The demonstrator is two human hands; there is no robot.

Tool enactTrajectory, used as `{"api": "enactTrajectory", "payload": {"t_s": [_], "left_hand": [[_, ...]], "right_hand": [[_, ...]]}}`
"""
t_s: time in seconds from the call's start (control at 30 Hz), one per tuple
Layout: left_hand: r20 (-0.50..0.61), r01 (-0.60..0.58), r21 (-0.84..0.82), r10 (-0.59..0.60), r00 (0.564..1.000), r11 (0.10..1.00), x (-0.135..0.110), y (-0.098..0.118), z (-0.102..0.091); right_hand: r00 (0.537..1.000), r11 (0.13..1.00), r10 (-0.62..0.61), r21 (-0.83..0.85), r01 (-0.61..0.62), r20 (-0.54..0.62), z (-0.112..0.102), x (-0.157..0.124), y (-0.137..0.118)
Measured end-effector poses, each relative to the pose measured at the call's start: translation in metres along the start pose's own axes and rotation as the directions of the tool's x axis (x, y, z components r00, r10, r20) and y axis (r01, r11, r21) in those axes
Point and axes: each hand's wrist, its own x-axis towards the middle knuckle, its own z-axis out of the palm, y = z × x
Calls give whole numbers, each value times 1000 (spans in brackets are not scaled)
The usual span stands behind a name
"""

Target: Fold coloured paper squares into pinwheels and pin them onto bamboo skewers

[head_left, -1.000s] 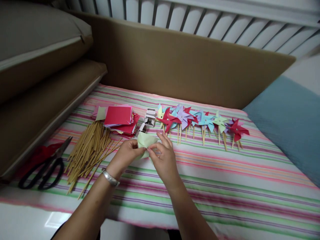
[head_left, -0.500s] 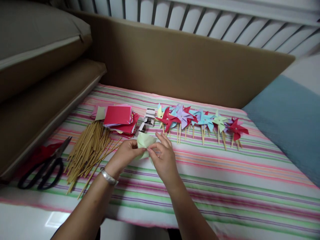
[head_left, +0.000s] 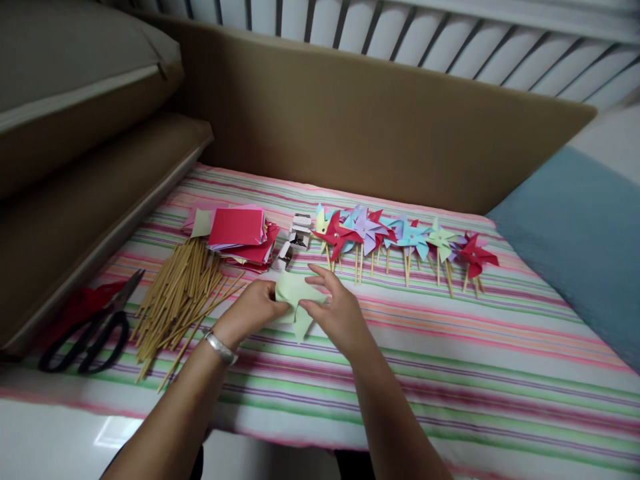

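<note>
Between my two hands is a pale green paper pinwheel blade [head_left: 295, 291], partly spread, with one pointed flap hanging toward me. My left hand [head_left: 257, 308], with a silver bangle on the wrist, pinches its left side between thumb and fingers. On the other side, my right hand [head_left: 337, 310] has its thumb and fingers at the paper's right edge, the upper fingers stretched out. Just beyond the paper stand small open boxes [head_left: 300, 231] with tiny dark pieces inside.
Wooden sticks [head_left: 175, 300] lie in a heap on the left, beside black-handled scissors [head_left: 103, 333]. Stacked coloured paper [head_left: 237, 228] sits behind them. Finished pinwheels [head_left: 367, 230] line the back right of the striped cloth [head_left: 480, 373]. A brown board [head_left: 350, 120] rises behind.
The green paper has opened out, with a flap now pointing down toward me. My right hand has shifted right, and its fingertips have left the paper's middle.
</note>
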Motion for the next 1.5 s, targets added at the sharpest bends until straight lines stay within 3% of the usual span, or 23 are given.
{"api": "enactTrajectory", "payload": {"t_s": [0.13, 0.33, 0.47, 0.57, 0.67, 0.77, 0.87, 1.17, 1.33, 1.5], "left_hand": [[159, -5, 29, 1, 987, 1000, -3, 1, 0], [262, -64, 108, 34, 964, 992, 1, -5, 2], [239, -41, 23, 34, 970, 999, 1, -1, 1], [2, -62, -186, 63, 998, 981, 0, 7, -1], [-212, -114, -419, 25, 977, 901, -2, 14, 4], [-173, -35, -573, -80, 982, 819, -2, 13, 17], [-88, 26, -628, -104, 991, 778, -1, 8, 31], [-125, -3, -681, -112, 986, 732, 0, 7, 30], [-182, -26, -692, -139, 973, 721, 2, 6, 32], [-224, -22, -683, -180, 958, 730, 1, 8, 31]], "right_hand": [[961, 987, 101, 93, -129, 259, -11, -1, 3], [935, 987, 33, 136, -87, 354, -8, -3, 10], [949, 978, 50, 178, -110, 312, -5, 1, 11], [967, 930, 136, 310, -200, 216, -6, 6, 14], [967, 836, 245, 489, -248, 71, -6, 10, 15], [961, 744, 273, 644, -178, -50, -2, 11, 12], [957, 705, 268, 700, -114, -114, 7, 9, 6], [961, 627, 269, 769, -125, -63, 19, 4, -1], [967, 639, 245, 762, -105, -72, 23, 2, -4], [971, 727, 232, 674, -129, -64, 24, 5, -1]]}}
